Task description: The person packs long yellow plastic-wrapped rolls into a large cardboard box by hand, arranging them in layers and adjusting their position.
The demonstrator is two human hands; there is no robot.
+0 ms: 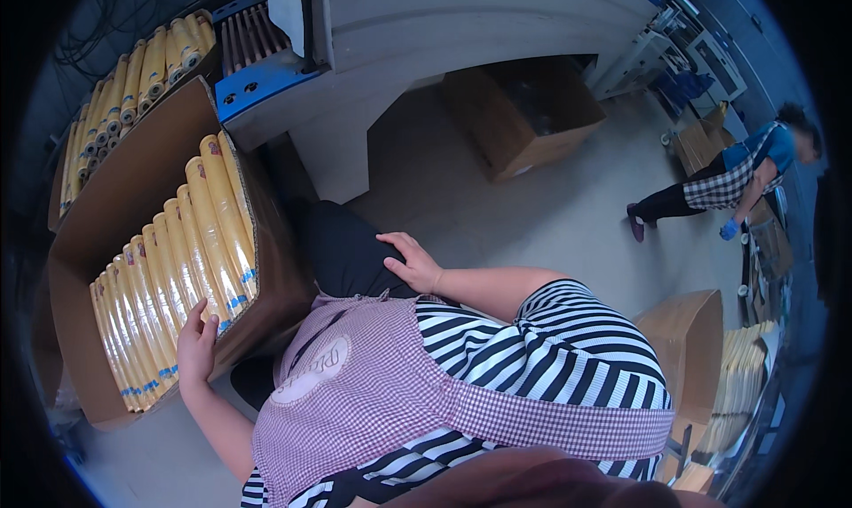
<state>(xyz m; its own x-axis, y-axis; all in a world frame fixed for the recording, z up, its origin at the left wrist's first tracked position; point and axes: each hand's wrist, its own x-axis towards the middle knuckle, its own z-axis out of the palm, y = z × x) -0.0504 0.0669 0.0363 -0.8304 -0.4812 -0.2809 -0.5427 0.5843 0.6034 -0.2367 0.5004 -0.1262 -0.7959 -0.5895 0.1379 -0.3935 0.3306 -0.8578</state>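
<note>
My left hand [197,344] is at the near edge of a large cardboard box [75,330], its fingers stretched out and its thumb apart. It lies over or against the lower ends of the rolls; contact is hard to make out. Inside the box, long yellow rolls [169,268] in clear shiny wrap lie side by side in a row, with blue marks near their lower ends. My right hand [413,264] rests on my dark-trousered leg, fingers spread, holding nothing.
Behind the box stands another box of stacked yellow rolls [129,82]. A pale machine with a blue edge [266,86] rises ahead. Under it sits a brown carton [524,126]. At far right a person [745,171] in a checked apron walks. More yellow material [737,388] lies at lower right.
</note>
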